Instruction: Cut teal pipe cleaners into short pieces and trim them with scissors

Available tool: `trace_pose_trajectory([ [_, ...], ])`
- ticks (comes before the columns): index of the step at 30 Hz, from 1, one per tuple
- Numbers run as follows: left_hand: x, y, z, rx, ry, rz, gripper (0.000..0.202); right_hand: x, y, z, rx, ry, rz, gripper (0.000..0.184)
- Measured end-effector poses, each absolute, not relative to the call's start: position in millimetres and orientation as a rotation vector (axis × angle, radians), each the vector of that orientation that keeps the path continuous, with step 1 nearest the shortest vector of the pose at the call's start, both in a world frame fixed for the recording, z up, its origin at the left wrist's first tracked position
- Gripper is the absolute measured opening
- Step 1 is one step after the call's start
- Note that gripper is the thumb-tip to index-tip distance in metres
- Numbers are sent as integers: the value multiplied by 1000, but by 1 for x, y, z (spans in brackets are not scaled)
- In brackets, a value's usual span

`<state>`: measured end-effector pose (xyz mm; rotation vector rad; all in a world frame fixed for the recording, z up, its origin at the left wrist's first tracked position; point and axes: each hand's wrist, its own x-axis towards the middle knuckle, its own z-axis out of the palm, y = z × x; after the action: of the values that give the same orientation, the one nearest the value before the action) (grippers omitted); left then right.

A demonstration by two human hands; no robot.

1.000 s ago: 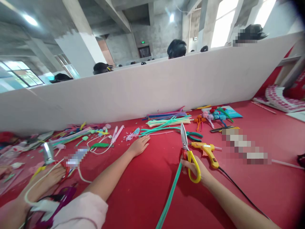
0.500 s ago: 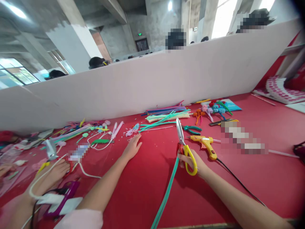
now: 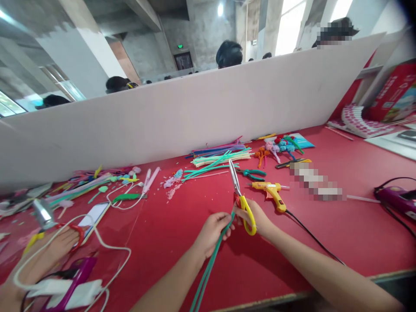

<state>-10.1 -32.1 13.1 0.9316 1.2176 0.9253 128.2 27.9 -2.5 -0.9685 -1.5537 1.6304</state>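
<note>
My right hand [image 3: 258, 216] is closed around the scissors [image 3: 248, 216], whose yellow and red handles sit in the palm while the blades point up and away. The tips of some long green pipe cleaners [image 3: 208, 273] reach the fingers of that same hand. My left hand [image 3: 212, 232] pinches these pipe cleaners just below, close to the scissors' handles. Their lower ends trail down past the table's front edge. Part of the right fingers is hidden behind the handles.
A yellow glue gun [image 3: 271, 190] with a black cord and teal pliers [image 3: 251, 174] lie beyond my right hand. Pipe cleaners [image 3: 224, 158] are heaped by the white partition [image 3: 182, 112]. At left, another person's hand [image 3: 63, 240] rests near a phone [image 3: 94, 216] and white cables.
My left hand has come from the table by the fuzzy scraps to the green pipe cleaners and now pinches them. The right hand keeps the scissors. The view has turned slightly right.
</note>
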Motion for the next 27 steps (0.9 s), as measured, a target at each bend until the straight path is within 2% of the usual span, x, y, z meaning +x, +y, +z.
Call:
trace_pose_trajectory([
  [11,-17,-39,23,937,1220,958,24,133,18,19,-933,-1577,1679,21],
  [27,-17,-33,29,909,1242,960,21,142,18,21,-1029,-1578,1656,26],
])
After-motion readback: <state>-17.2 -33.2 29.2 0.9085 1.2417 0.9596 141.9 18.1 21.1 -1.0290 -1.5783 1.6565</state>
